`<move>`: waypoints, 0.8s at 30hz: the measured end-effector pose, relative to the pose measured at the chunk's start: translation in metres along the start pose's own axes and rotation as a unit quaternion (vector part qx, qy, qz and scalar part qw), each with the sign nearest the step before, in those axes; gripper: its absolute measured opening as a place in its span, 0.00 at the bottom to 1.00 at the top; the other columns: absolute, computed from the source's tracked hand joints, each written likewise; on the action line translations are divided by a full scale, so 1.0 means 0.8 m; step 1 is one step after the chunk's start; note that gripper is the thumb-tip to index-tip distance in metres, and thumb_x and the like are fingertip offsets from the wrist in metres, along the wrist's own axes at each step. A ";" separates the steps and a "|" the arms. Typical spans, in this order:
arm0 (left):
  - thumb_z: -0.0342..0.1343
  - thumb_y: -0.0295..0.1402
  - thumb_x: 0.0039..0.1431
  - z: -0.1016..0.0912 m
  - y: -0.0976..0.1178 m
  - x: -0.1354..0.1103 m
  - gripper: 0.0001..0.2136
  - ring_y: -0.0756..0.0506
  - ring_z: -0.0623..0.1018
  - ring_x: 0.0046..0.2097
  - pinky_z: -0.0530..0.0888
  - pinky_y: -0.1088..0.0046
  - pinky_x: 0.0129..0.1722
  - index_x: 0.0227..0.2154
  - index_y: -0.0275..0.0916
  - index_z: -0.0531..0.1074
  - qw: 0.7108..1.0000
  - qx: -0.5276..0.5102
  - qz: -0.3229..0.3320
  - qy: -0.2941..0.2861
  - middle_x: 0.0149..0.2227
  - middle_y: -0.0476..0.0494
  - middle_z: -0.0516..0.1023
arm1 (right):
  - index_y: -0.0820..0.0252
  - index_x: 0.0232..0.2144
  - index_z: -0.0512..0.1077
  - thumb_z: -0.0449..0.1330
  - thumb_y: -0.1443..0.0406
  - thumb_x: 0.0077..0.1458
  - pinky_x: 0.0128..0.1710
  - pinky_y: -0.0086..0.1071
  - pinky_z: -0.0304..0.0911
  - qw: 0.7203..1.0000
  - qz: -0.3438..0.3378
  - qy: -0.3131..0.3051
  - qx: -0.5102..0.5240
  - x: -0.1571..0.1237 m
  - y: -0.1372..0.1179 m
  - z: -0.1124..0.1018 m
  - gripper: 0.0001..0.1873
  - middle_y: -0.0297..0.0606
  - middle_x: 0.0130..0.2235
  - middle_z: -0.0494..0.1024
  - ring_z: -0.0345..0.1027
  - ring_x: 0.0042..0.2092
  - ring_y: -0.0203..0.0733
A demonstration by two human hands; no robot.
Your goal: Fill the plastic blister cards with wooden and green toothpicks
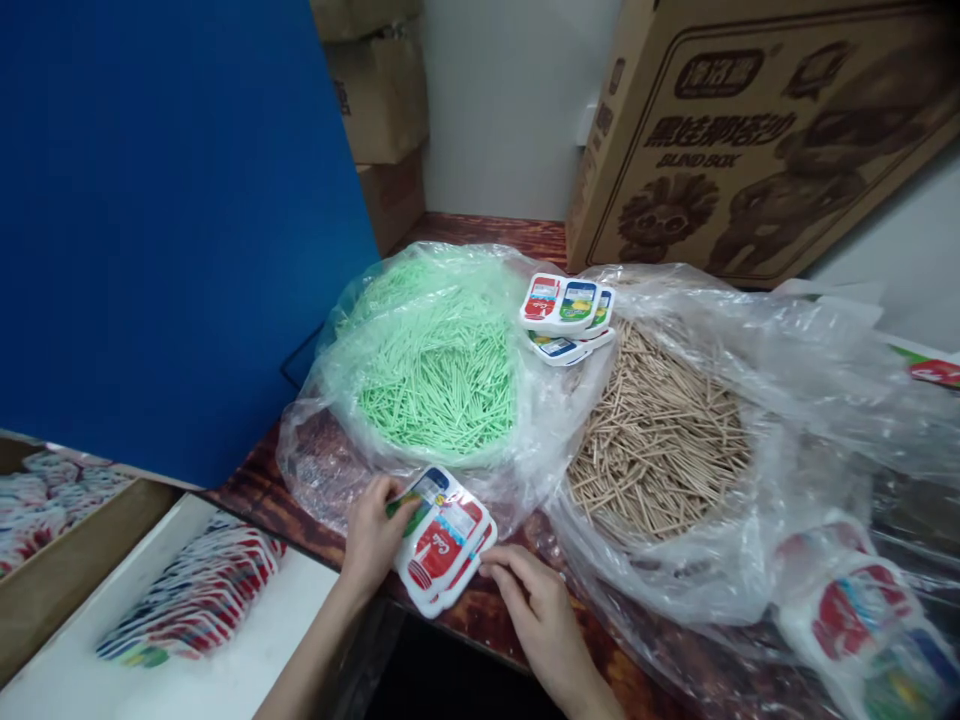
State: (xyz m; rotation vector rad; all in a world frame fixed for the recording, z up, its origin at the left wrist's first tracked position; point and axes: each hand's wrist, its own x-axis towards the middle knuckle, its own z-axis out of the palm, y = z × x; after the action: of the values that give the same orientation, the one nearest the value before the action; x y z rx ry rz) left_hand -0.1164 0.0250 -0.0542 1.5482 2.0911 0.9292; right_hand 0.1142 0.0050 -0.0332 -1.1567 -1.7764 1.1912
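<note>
At the table's front edge I hold a few stacked twin-compartment packs [450, 540], white-rimmed, with a red "Cola" label on one half and a blue-green label on the other. My left hand [375, 530] grips their left side, thumb on top. The fingertips of my right hand [536, 610] pinch at the right edge of the stack; whether they hold a pack or a small stick there is too small to tell. Just beyond lies an open clear bag of light green sticks [442, 390]. To its right is another bag, with brown sticks [660, 440].
Several similar packs [568, 310] lie between the bags, and a blurred stack [862, 620] is at the right. A white box [300, 620] holds rows of packs at lower left. A blue panel [165, 220] stands left; a large carton [735, 140] stands behind.
</note>
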 end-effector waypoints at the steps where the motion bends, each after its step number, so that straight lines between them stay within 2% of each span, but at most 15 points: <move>1: 0.54 0.36 0.54 -0.003 -0.001 0.000 0.09 0.43 0.71 0.31 0.65 0.67 0.32 0.22 0.43 0.63 1.000 -0.012 0.012 -0.004 0.26 0.49 0.69 | 0.58 0.36 0.74 0.51 0.65 0.63 0.39 0.31 0.69 1.000 -0.002 0.001 0.000 -0.001 0.002 -0.003 0.11 0.39 0.35 0.79 0.74 0.38 0.41; 8: 0.49 0.37 0.60 -0.025 -0.007 0.003 0.12 0.44 0.73 0.32 0.68 0.69 0.34 0.24 0.42 0.71 0.992 0.035 0.113 -0.048 0.27 0.46 0.71 | 0.58 0.36 0.74 0.51 0.67 0.63 0.40 0.33 0.67 0.999 -0.032 -0.007 -0.035 0.016 -0.015 -0.021 0.10 0.40 0.36 0.78 0.73 0.39 0.42; 10: 0.48 0.36 0.61 -0.026 -0.009 0.003 0.11 0.43 0.74 0.36 0.69 0.68 0.37 0.30 0.41 0.75 0.987 0.042 0.142 -0.052 0.32 0.43 0.74 | 0.58 0.36 0.74 0.51 0.68 0.62 0.40 0.33 0.67 0.998 -0.040 -0.008 -0.045 0.023 -0.022 -0.024 0.10 0.39 0.36 0.78 0.73 0.40 0.42; 13: 0.47 0.34 0.63 -0.027 -0.010 0.002 0.13 0.41 0.74 0.41 0.70 0.67 0.41 0.42 0.43 0.77 0.982 0.068 0.174 -0.019 0.40 0.40 0.75 | 0.58 0.37 0.74 0.52 0.69 0.62 0.41 0.33 0.66 0.996 -0.057 -0.014 -0.064 0.036 -0.030 -0.026 0.10 0.38 0.36 0.78 0.72 0.40 0.42; 15: 0.47 0.34 0.63 -0.029 -0.008 -0.002 0.15 0.41 0.73 0.41 0.69 0.66 0.41 0.47 0.44 0.76 0.978 0.093 0.184 0.022 0.39 0.40 0.74 | 0.58 0.37 0.74 0.52 0.69 0.62 0.42 0.34 0.66 0.995 -0.066 -0.016 -0.078 0.050 -0.033 -0.027 0.11 0.38 0.37 0.78 0.72 0.40 0.41; 18: 0.46 0.32 0.64 -0.028 -0.005 -0.012 0.16 0.43 0.72 0.38 0.70 0.67 0.37 0.49 0.43 0.74 0.971 0.104 0.207 0.056 0.35 0.40 0.73 | 0.58 0.38 0.74 0.51 0.70 0.61 0.43 0.33 0.65 0.992 -0.075 -0.010 -0.106 0.088 -0.034 -0.027 0.11 0.37 0.38 0.78 0.72 0.41 0.41; 21: 0.45 0.30 0.65 -0.016 -0.003 -0.025 0.15 0.45 0.72 0.35 0.70 0.69 0.35 0.49 0.41 0.73 0.967 0.091 0.230 0.055 0.33 0.42 0.72 | 0.59 0.37 0.74 0.51 0.70 0.62 0.43 0.29 0.64 0.982 -0.055 0.000 -0.178 0.149 -0.029 -0.023 0.11 0.38 0.38 0.79 0.72 0.42 0.39; 22: 0.45 0.29 0.65 -0.010 -0.003 -0.029 0.15 0.45 0.72 0.34 0.70 0.70 0.34 0.49 0.41 0.74 0.967 0.089 0.234 0.051 0.33 0.43 0.72 | 0.60 0.36 0.75 0.51 0.69 0.62 0.43 0.29 0.63 0.972 -0.034 0.011 -0.233 0.172 -0.028 -0.020 0.12 0.39 0.38 0.79 0.71 0.42 0.39; 24: 0.45 0.29 0.65 0.003 -0.005 -0.035 0.14 0.46 0.73 0.33 0.70 0.69 0.34 0.46 0.40 0.75 0.965 0.091 0.241 0.047 0.32 0.44 0.72 | 0.61 0.34 0.76 0.51 0.65 0.63 0.45 0.32 0.62 0.929 0.044 0.020 -0.366 0.215 -0.026 -0.010 0.13 0.44 0.39 0.79 0.71 0.44 0.43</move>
State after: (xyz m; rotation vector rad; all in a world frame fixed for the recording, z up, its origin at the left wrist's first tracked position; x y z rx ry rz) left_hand -0.1085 -0.0013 -0.0606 2.2131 1.9376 1.0037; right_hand 0.0530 0.1640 0.0001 -1.6660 -2.2319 0.5233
